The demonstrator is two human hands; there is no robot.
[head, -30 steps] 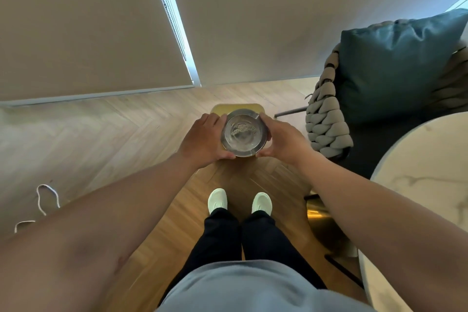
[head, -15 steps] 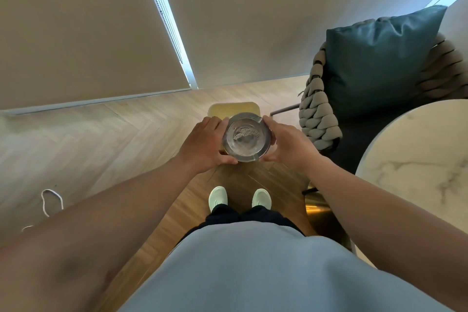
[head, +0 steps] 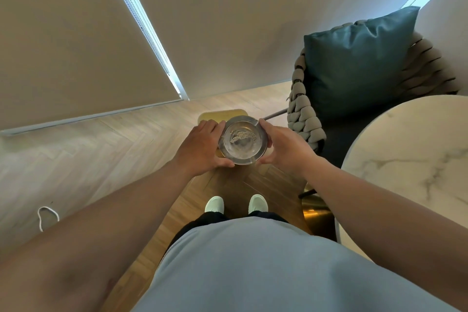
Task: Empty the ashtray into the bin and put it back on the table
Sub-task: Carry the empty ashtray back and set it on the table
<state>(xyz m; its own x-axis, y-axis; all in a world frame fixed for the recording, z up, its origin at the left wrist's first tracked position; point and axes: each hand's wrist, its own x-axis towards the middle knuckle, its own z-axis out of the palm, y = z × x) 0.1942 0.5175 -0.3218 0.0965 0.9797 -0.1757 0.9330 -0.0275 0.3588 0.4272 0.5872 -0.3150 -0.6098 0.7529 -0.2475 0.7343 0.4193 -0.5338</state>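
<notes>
- We hold the ashtray [head: 242,140] in mid-air, level and mouth up, just above the gold bin [head: 217,114] on the floor; only the bin's far-left edge shows past the left hand
- Ashtray: round, shiny metal with a broad flat rim and notches; we judge it rigid, fairly light and not fragile, but smooth enough to slip
- Contents: a small heap of pale ash on the far side of the bowl; loose and light, so we expect it to scatter if tipped fast
- Best hold, in our judgement: the outer rim on opposite sides, as now, keeping fingers out of the bowl
- Left hand [head: 201,149]: fingers together, curled against the left rim, thumb at the near edge
- Right hand [head: 285,147]: fingers together on the right rim, thumb under the near edge; both clamp the ashtray
- Both forearms reach forward, wrists roughly level
- Marble table [head: 415,149] stands to the right, near the chair [head: 306,119]
</notes>
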